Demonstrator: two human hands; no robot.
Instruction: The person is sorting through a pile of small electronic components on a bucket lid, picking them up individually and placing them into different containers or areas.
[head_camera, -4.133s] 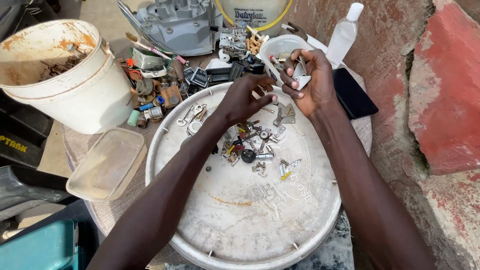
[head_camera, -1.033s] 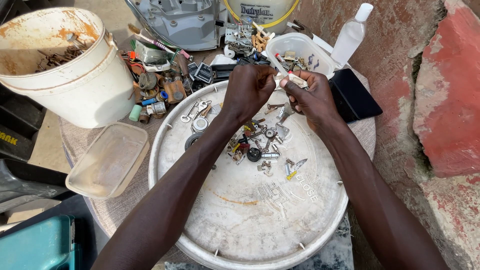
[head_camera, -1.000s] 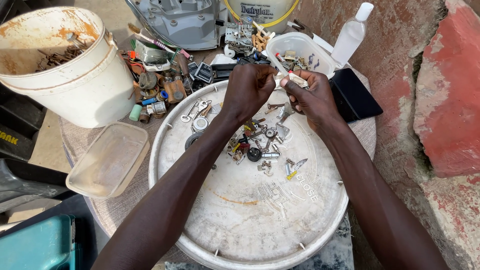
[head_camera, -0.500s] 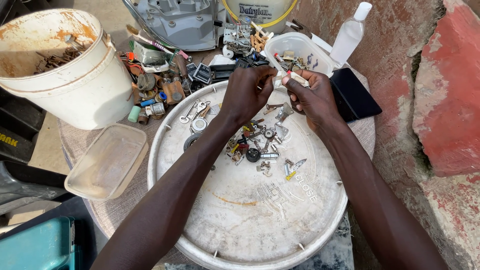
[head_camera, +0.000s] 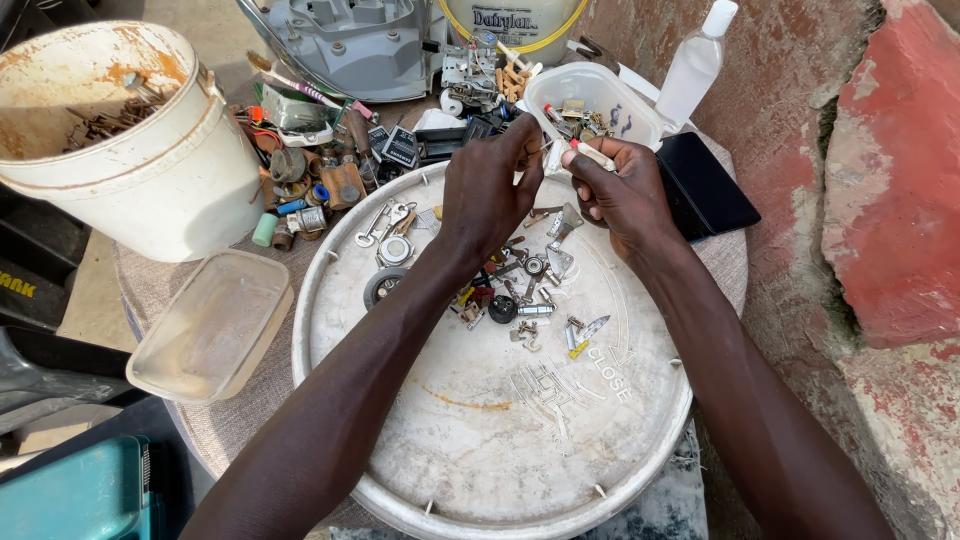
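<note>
Small white part (head_camera: 592, 154) pinched at far edge of round white lid (head_camera: 480, 440) | right hand (head_camera: 622, 195) closed on it | left hand (head_camera: 487, 190) fingertips closed at its end | best kept low over lid, so drops are caught

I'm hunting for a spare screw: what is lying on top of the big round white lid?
On the round white lid lies a scatter of small metal parts, keys and a black ring. The left hand and right hand cover whatever lies beneath them.
</note>
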